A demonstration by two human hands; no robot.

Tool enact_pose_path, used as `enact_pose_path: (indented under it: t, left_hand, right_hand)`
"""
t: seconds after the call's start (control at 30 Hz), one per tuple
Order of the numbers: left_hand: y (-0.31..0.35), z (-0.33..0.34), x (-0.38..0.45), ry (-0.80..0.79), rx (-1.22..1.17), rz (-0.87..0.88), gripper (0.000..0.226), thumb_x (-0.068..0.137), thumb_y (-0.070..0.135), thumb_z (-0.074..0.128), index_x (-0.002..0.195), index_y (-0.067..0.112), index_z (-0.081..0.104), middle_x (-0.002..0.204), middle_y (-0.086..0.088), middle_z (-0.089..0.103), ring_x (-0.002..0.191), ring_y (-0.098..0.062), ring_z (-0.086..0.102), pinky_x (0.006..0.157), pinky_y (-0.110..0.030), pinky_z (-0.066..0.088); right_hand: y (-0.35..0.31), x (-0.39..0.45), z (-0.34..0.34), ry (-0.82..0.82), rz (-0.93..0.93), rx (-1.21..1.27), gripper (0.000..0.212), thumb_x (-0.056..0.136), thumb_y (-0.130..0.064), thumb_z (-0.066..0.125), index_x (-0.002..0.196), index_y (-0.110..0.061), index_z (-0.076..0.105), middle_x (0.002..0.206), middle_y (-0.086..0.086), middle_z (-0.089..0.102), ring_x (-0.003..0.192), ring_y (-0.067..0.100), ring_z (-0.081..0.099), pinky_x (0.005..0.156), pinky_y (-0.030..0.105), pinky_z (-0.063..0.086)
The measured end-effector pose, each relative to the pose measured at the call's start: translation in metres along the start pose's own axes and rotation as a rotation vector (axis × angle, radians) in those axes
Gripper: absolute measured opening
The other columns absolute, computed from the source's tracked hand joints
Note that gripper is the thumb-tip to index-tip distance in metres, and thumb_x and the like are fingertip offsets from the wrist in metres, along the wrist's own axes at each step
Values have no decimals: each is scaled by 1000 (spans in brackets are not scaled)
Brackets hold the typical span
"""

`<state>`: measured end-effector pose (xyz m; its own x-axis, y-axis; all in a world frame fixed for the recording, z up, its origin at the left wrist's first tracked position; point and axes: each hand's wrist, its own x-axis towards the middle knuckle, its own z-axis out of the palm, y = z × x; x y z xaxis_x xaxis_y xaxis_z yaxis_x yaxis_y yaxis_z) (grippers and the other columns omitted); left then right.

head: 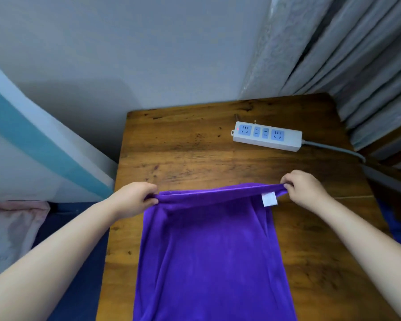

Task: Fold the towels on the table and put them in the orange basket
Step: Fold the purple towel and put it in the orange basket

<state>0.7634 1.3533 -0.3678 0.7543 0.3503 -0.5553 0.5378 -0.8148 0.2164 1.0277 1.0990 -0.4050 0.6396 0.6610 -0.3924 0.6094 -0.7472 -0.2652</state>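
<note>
So there's a purple towel (pixel 208 258) laid lengthwise down a wooden table (pixel 183 147), and both hands have its far edge. The left hand (pixel 134 198) has thumb and fingers curled tight round the left corner, the right hand (pixel 303 188) pinches the right corner the same way, knuckles up. Between the two sets of fingers the edge is pulled taut and lifted a little off the wood, with the rest of the cloth running back from the fingers toward the person. A small white tag (pixel 269 199) sits just inside the right fingers. Past the fingertips, further out on the table, lies a white power strip (pixel 267 136) with its cable heading off right. Grey curtains (pixel 357 54) hang beyond that.
</note>
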Motion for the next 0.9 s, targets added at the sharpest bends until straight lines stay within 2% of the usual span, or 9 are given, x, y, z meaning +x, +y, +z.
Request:
enact_pose_path:
  t: [0.23,0.33,0.43,0.5,0.57,0.67,0.73,0.8,0.9]
  left_hand:
    - [-4,25,-53,75,-260,-106,26,93,21,51,68,22,44,69,7,48,70,-14,47,54,-16,33]
    - [-6,26,-77,-147,-428,-124,22,91,20,55,70,17,51,59,10,51,55,-4,49,47,-12,36]
    - [-14,28,-92,-430,-584,-179,25,91,17,57,66,17,52,41,11,51,37,1,46,43,-13,35]
    - [-20,29,-99,-487,-638,-218,26,90,17,57,64,16,52,42,11,49,37,-2,45,45,-14,35]
    - [-19,28,-96,-404,-606,-246,26,90,16,57,64,16,54,47,7,48,41,-5,43,44,-14,35]
    - [-15,28,-79,-39,-384,-285,16,91,14,53,77,11,61,65,-2,56,59,-14,51,54,-22,42]
    - [-11,32,-65,148,-261,-332,15,91,14,50,92,7,64,88,-10,63,82,-23,55,70,-27,42]
    - [-7,38,-52,253,-221,-386,18,92,15,47,97,9,63,102,-12,64,94,-27,55,74,-30,41]
    - [-3,49,-34,307,-163,-434,20,94,17,44,101,13,62,103,-11,64,88,-26,55,67,-30,41]
  right_hand:
    - [0,-58,-25,-308,-66,170,22,86,-4,57,70,-19,60,71,-4,59,66,5,51,57,16,39]
    - [-2,-83,-32,-652,4,315,27,85,6,53,68,-13,61,63,1,60,59,9,56,52,13,45]
    - [-1,-92,-38,-1020,82,247,27,85,8,50,70,-10,63,60,2,66,56,9,63,57,18,50]
    - [-9,-95,-38,-1136,133,168,28,86,10,47,70,-8,62,55,0,66,51,8,62,57,20,52]
    - [-18,-95,-37,-1072,163,103,29,86,10,46,69,-9,59,57,3,62,48,7,59,53,19,51]
    - [-37,-81,-34,-652,73,-47,23,85,5,49,72,-11,60,71,6,58,55,10,54,48,18,44]
    - [-46,-73,-28,-382,-10,-225,19,84,0,49,88,-9,66,90,9,64,75,18,58,59,23,42]
    - [-49,-63,-13,-260,-11,-291,22,84,-1,49,96,-9,65,102,10,65,88,24,58,65,25,40]
    - [-49,-51,6,-168,37,-320,23,82,0,48,98,-9,63,104,11,63,92,28,60,63,28,42]
